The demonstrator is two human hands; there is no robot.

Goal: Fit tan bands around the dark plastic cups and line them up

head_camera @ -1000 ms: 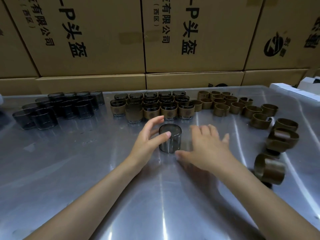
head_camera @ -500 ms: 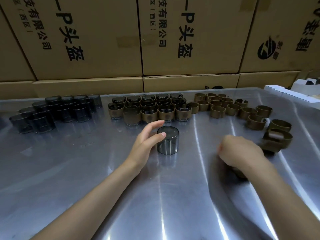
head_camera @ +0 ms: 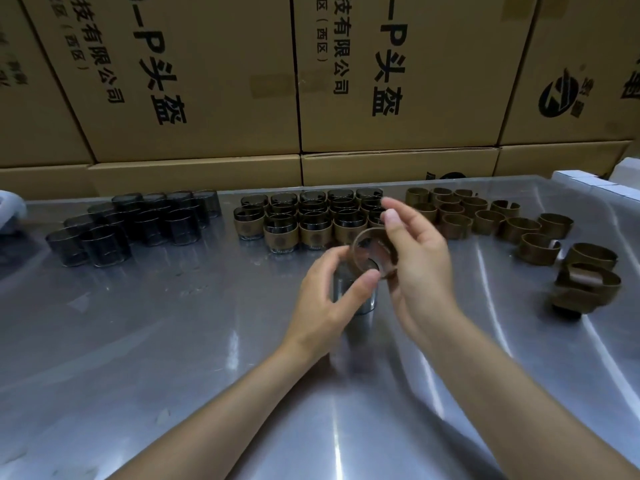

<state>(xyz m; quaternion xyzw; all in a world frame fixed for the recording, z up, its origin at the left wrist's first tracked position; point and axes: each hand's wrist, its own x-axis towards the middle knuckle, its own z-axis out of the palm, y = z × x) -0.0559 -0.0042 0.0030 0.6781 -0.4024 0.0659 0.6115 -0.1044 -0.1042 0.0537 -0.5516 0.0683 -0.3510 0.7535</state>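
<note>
A dark plastic cup [head_camera: 363, 303] stands upside down on the metal table [head_camera: 173, 341], and my left hand [head_camera: 329, 299] grips its side with thumb and fingers. Just above the cup my right hand [head_camera: 419, 271] holds a tan band [head_camera: 375, 252], tilted toward me over the cup's top. Banded cups [head_camera: 311, 220] stand in rows at the middle back. Bare dark cups [head_camera: 138, 223] cluster at the back left. Loose tan bands [head_camera: 485, 216] lie at the back right and along the right side.
Large cardboard boxes [head_camera: 398, 81] with printed characters form a wall behind the table. White boxes [head_camera: 588, 178] sit at the far right corner. A stack of bands [head_camera: 585, 285] lies near the right edge.
My right hand picked a tan band from the right side and brought it over the cup. My left hand closed around the cup's side.
</note>
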